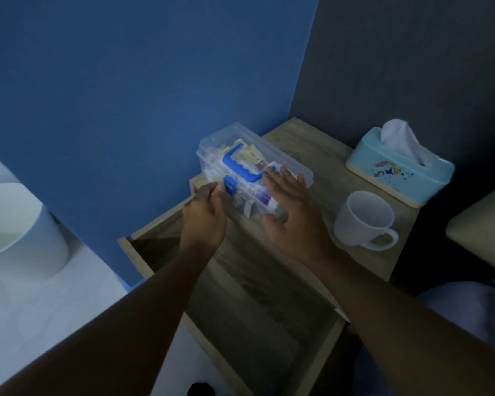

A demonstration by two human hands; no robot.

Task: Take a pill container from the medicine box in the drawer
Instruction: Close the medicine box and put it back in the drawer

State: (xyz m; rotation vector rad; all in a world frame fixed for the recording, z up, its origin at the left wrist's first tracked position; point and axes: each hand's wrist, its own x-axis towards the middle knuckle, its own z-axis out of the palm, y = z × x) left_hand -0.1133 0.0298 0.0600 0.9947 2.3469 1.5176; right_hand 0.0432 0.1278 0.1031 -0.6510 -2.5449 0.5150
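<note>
A clear plastic medicine box [235, 144] with a blue handle and a blue latch [229, 185] stands on the wooden bedside table [320, 178], at its left front edge above the pulled-out drawer [263, 304]. Packets and small containers show through its lid, which is closed. My left hand [205, 217] has its fingertips pinched at the blue latch. My right hand [293, 208] lies spread over the right end of the box, thumb on its front wall, fingers on the lid. No pill container can be told apart inside.
A white mug [365, 217] stands just right of my right hand. A light blue tissue box [399, 170] sits behind it. A blue wall rises on the left, a dark wall at the back. A white bin [17, 227] stands on the floor at left.
</note>
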